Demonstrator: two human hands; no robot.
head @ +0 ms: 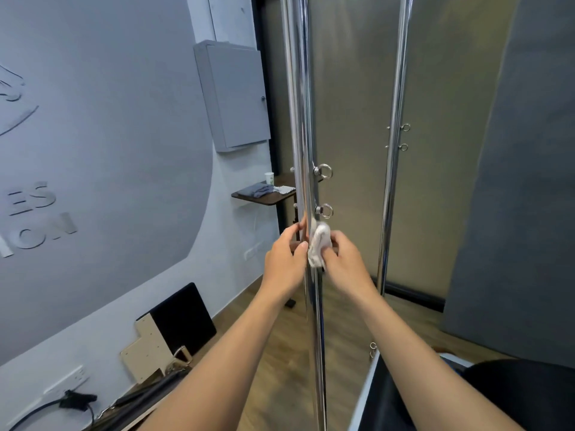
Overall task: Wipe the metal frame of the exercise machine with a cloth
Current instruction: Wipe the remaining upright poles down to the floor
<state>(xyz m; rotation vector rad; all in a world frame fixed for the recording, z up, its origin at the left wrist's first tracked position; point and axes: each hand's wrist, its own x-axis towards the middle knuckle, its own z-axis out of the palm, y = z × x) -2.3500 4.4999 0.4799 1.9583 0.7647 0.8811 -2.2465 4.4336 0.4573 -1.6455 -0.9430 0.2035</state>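
Note:
A shiny upright metal pole (300,104) of the machine frame runs from top to bottom in front of me. My right hand (340,259) holds a bunched white cloth (319,245) against the pole's right side, just below the lower of two eye bolts (325,211). My left hand (284,258) grips the pole from the left at the same height, thumb and fingers curled around it. A second upright pole (393,150) stands farther right.
A grey wall cabinet (233,94) hangs behind the pole. A small dark shelf (267,195) carries a paper cup and folded cloths. Boards (174,328) lean on the wall at floor level. A black padded machine part (466,396) lies at bottom right.

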